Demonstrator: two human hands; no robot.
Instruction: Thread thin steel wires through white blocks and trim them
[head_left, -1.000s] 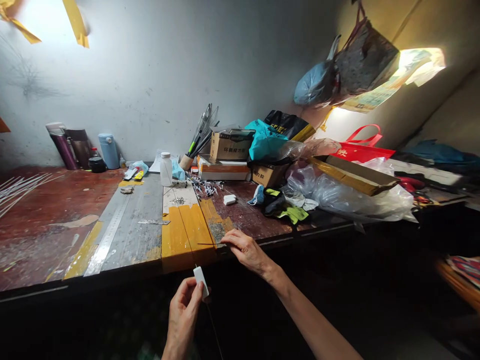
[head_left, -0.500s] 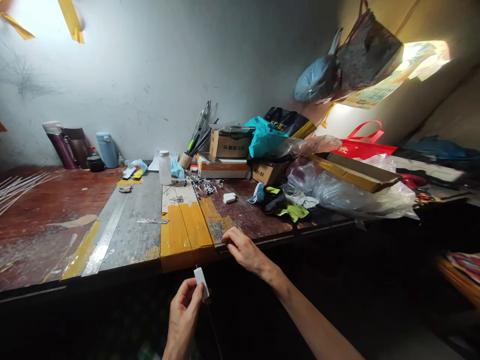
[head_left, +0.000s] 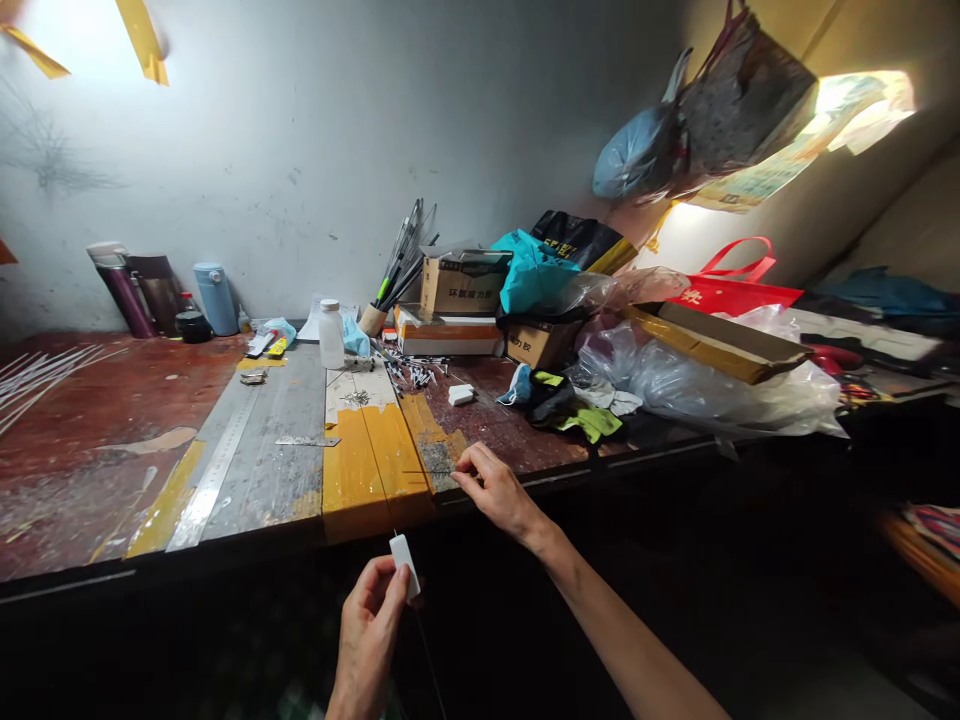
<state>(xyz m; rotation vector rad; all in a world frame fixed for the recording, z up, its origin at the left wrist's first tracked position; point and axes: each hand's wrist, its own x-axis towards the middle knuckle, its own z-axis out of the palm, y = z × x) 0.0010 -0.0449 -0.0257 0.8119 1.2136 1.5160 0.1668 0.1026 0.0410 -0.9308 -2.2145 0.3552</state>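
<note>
Just off the table's front edge, my left hand (head_left: 375, 610) pinches a small white rectangular block (head_left: 405, 566) between thumb and fingers. A short thin tip sticks out of the block's top end, and a thin dark rod (head_left: 429, 655) trails below it. Over the table edge, to the right, my right hand (head_left: 495, 492) has thumb and forefinger closed on a thin dark wire-like piece (head_left: 424, 471). That piece points left over the yellow tape (head_left: 360, 465); its exact kind is too fine to make out. Another white block (head_left: 461, 394) lies on the table behind my right hand.
A steel ruler (head_left: 214, 475) and a small metal strip (head_left: 306, 441) lie left of the tape. Behind stand a white bottle (head_left: 331, 335) and cardboard boxes (head_left: 461, 283). Small black and white pieces (head_left: 416, 373) are scattered nearby. Plastic bags (head_left: 697, 385) crowd the right.
My right hand has lifted slightly and moved a little right, its wire-like piece now showing more clearly over the tape. My left hand and its white block have barely moved.
</note>
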